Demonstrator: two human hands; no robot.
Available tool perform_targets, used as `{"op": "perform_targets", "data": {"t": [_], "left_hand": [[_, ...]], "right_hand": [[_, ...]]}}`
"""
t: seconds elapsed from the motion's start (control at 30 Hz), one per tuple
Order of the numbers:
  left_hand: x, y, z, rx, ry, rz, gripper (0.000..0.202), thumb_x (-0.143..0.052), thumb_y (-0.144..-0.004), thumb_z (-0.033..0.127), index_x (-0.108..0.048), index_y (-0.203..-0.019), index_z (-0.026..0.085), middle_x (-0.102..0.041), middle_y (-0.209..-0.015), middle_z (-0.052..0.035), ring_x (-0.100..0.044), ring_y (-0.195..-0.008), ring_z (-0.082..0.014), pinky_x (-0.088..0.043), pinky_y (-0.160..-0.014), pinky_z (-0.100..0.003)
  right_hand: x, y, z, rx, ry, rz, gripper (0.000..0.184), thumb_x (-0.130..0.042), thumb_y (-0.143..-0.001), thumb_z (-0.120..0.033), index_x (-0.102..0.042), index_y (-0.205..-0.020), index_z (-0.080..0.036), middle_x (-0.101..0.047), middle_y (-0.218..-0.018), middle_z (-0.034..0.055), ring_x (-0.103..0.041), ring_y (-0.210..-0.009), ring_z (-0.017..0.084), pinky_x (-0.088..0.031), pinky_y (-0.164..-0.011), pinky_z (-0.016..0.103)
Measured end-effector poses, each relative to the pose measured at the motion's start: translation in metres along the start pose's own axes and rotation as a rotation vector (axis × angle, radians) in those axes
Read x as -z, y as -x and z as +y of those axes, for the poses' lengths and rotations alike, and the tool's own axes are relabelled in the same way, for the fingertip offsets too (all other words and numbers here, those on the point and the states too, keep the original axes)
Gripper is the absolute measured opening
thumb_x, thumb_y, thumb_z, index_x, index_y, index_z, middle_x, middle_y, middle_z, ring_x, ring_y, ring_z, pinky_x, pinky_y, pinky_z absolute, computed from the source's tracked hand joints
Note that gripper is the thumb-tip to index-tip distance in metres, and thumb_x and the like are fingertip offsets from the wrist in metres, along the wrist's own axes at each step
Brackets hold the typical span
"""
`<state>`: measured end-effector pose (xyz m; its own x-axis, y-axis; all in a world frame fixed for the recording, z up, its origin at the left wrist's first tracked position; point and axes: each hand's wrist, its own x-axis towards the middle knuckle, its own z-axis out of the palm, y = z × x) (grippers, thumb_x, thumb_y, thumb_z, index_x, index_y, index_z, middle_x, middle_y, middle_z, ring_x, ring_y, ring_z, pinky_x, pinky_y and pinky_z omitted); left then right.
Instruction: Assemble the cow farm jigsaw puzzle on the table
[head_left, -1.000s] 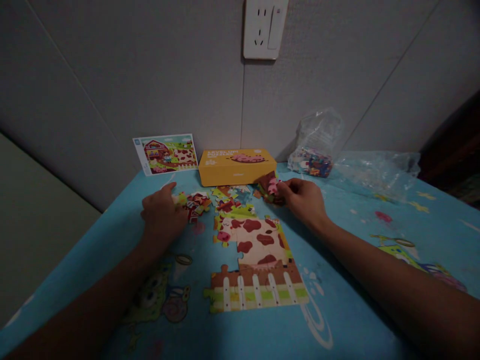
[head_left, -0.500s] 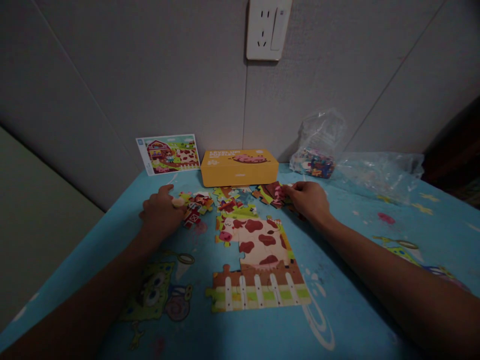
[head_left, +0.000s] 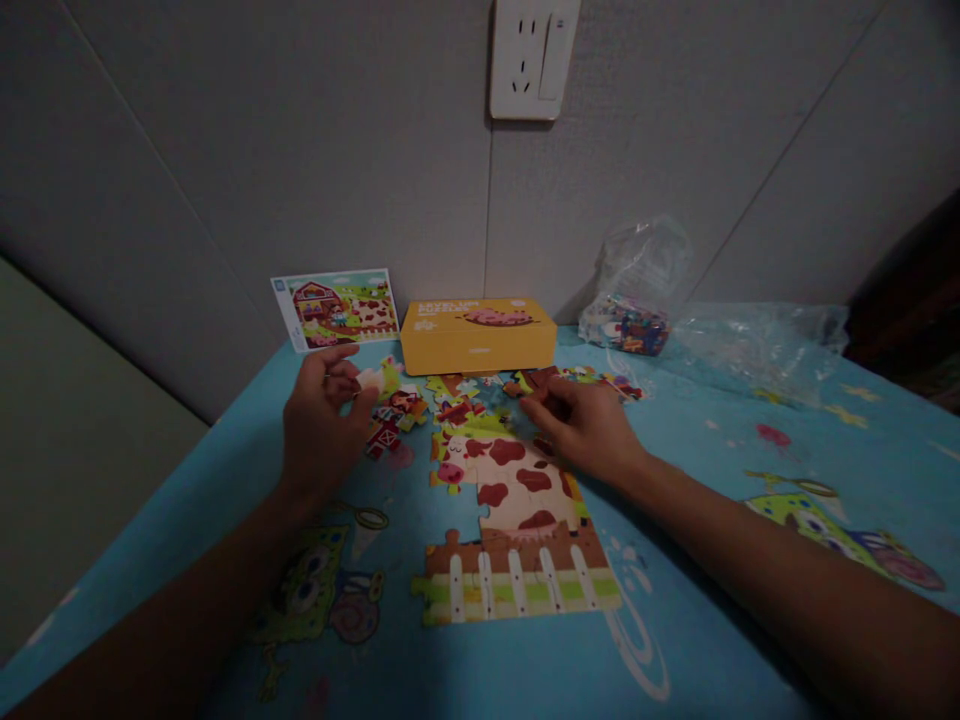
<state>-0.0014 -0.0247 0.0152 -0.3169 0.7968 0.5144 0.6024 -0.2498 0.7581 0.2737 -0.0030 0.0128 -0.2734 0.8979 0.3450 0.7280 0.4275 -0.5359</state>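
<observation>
On the left, my left hand (head_left: 324, 415) is raised with its thumb and fingers closed on a pale puzzle piece (head_left: 370, 381) with some green by it. Just right of that hand lie loose red barn puzzle pieces (head_left: 386, 435). My right hand (head_left: 589, 425) hovers low over the upper right of the joined cow puzzle (head_left: 517, 485), fingers curled; what they pinch, if anything, is hidden. Beyond its fingertips are brown and green loose pieces (head_left: 534, 382). The joined part shows a spotted cow above a white fence, with an uneven left edge.
A yellow puzzle box (head_left: 480, 345) stands against the wall beside a farm picture card (head_left: 345, 308). To the right are a clear bag of pieces (head_left: 634, 320) and a crumpled plastic bag (head_left: 765, 345). A blue cartoon cloth (head_left: 712, 620) covers the table.
My left hand has lifted and turned, showing the pale piece. My right hand has shifted left toward the puzzle, uncovering loose pieces at the right.
</observation>
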Motion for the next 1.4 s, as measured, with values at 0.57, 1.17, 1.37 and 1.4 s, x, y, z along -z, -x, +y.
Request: {"op": "perform_targets", "data": {"t": [0.57,1.17,1.37,1.4], "left_hand": [[-0.01,0.028,0.006,-0.187,0.087,-0.677,0.025,-0.06,-0.086,0.027,-0.067,-0.11,0.021,-0.073,-0.083,-0.0004,-0.065,-0.063,-0.0118,-0.051,-0.057,-0.021],[-0.008,0.025,0.009,-0.164,0.096,-0.612,0.016,-0.057,-0.086,0.025,-0.069,-0.093,0.018,-0.071,-0.077,0.0003,-0.061,-0.064,-0.012,-0.046,-0.058,-0.021],[-0.007,0.026,0.008,-0.249,0.038,-0.627,0.018,-0.056,-0.087,0.024,-0.072,-0.095,0.018,-0.072,-0.078,-0.0002,-0.059,-0.061,-0.0113,-0.043,-0.057,-0.022],[-0.007,0.026,0.008,-0.252,0.034,-0.63,0.019,-0.056,-0.087,0.024,-0.072,-0.095,0.018,-0.072,-0.078,-0.0004,-0.059,-0.061,-0.0113,-0.043,-0.057,-0.022]], "right_hand": [[-0.013,0.016,-0.018,0.181,-0.267,-0.43,0.013,-0.056,-0.086,-0.024,-0.061,-0.078,-0.016,-0.051,-0.052,-0.0062,-0.044,-0.046,0.007,-0.03,-0.049,0.02],[-0.011,0.016,-0.016,0.218,-0.259,-0.512,0.014,-0.062,-0.084,-0.025,-0.068,-0.076,-0.017,-0.052,-0.053,-0.0055,-0.044,-0.045,0.006,-0.029,-0.047,0.019],[-0.012,0.017,-0.014,0.286,-0.303,-0.476,0.006,-0.063,-0.081,-0.02,-0.066,-0.082,-0.015,-0.052,-0.054,-0.0062,-0.046,-0.047,0.006,-0.033,-0.05,0.018],[-0.012,0.017,-0.014,0.296,-0.308,-0.471,0.006,-0.063,-0.081,-0.02,-0.066,-0.083,-0.015,-0.051,-0.054,-0.0066,-0.045,-0.046,0.006,-0.033,-0.05,0.018]]}}
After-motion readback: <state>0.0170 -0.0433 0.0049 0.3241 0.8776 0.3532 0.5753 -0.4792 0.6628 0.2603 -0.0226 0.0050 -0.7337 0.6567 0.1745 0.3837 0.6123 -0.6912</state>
